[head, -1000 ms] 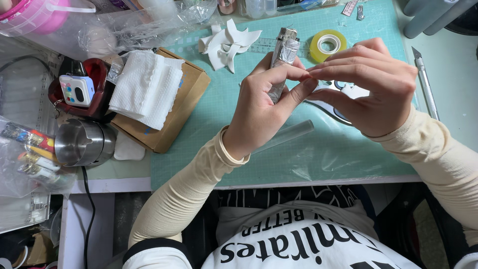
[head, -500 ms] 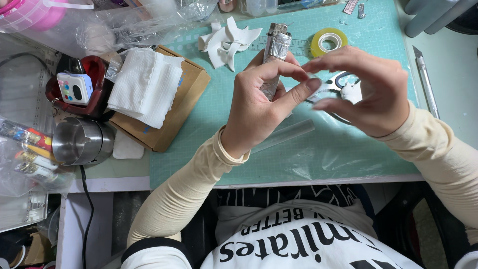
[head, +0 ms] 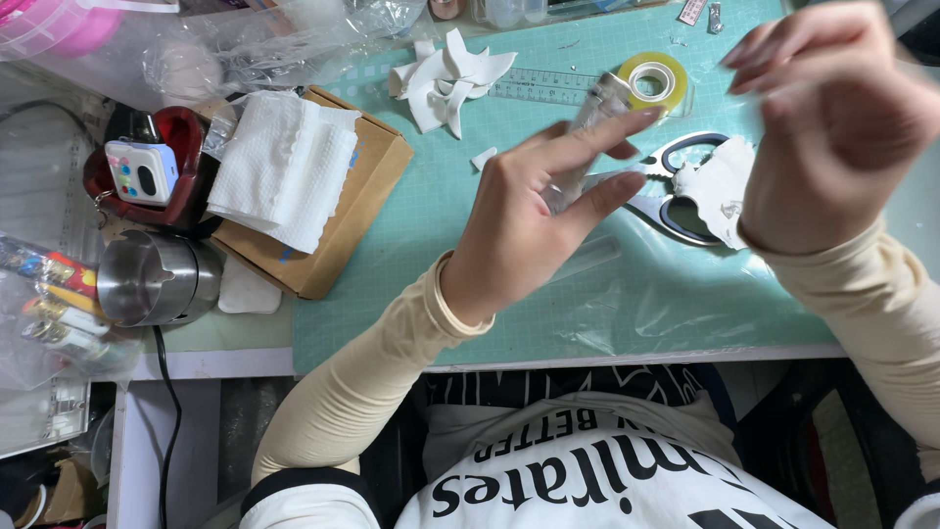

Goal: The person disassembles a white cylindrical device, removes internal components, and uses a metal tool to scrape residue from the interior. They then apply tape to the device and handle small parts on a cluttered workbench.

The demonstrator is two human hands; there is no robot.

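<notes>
Head view: above the bench's green mat, the left hand (head: 529, 230) pinches a small clear tube (head: 586, 132), so hold it steady while the half-curled right hand (head: 832, 127) pulls away gently.

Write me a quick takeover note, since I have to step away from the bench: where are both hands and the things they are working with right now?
Left hand: raised over the green cutting mat, fingers pinching a small clear piece; what it is I cannot tell.
Right hand: lifted up and blurred, apart from the left; whether it holds anything I cannot tell.
On the mat: scissors lying flat, a white scrap on them, tape roll, white cut pieces near the ruler.
Done: some white pieces are cut.
Left: the clear piece remains in the left hand.
</notes>
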